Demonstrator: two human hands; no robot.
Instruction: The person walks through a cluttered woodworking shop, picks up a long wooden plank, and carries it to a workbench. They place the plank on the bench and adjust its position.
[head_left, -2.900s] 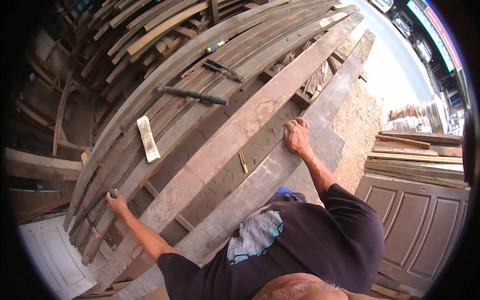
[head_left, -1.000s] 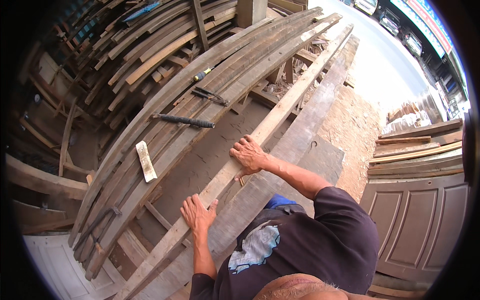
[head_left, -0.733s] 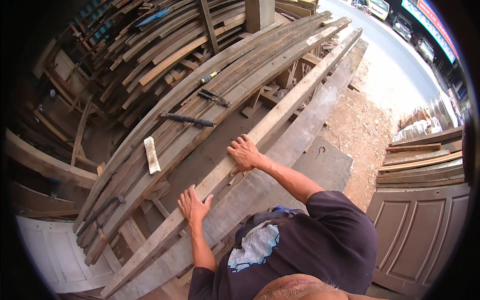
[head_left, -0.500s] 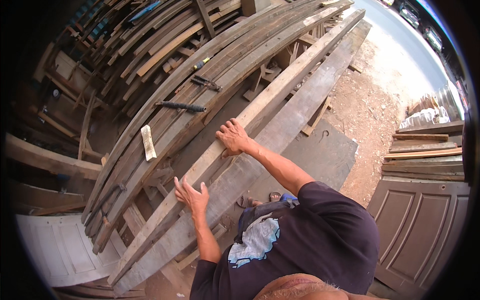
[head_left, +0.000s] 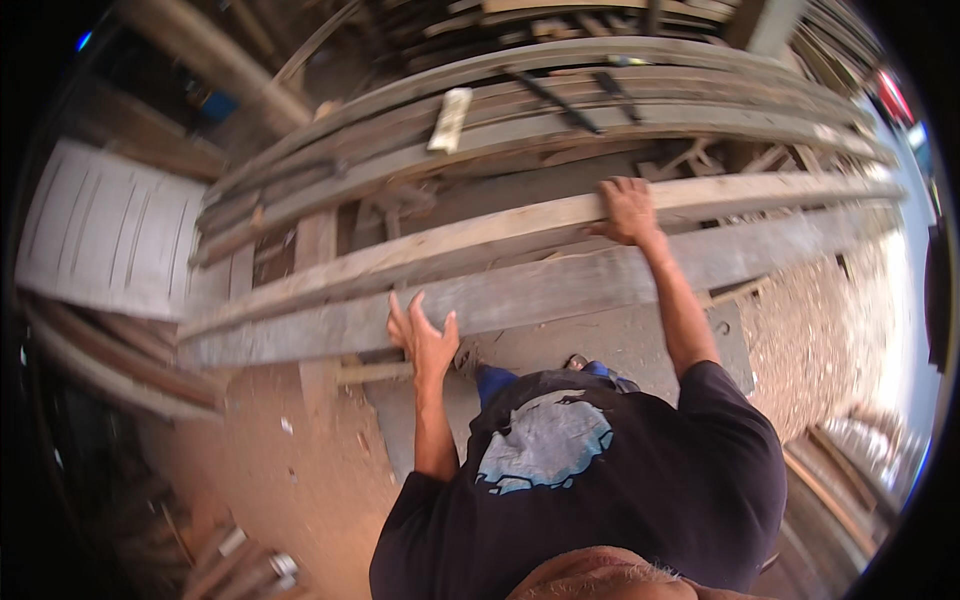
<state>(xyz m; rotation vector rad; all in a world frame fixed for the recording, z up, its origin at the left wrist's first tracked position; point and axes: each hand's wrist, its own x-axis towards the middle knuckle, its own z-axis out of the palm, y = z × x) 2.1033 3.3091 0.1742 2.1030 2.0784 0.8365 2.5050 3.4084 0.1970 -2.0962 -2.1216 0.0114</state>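
Observation:
Two long weathered wooden planks lie side by side across a stack of curved timbers. My right hand (head_left: pixel 628 210) grips the upper edge of the paler far plank (head_left: pixel 480 235). My left hand (head_left: pixel 422 335) has its fingers spread and presses against the lower edge of the greyer near plank (head_left: pixel 560 290); it wraps around nothing. Both arms reach forward from my dark shirt at the bottom.
Beyond the planks is a pile of long curved boards (head_left: pixel 560 120) with dark metal tools (head_left: pixel 560 100) and a small pale wood block (head_left: pixel 450 118) on top. A white ribbed panel (head_left: pixel 105 235) leans at left. Sawdust-covered ground (head_left: pixel 300 470) lies below, more stacked boards at lower right.
The view has swung round so the planks now run nearly level. My right hand stayed on the far plank; my left hand slid down to the near plank's lower edge.

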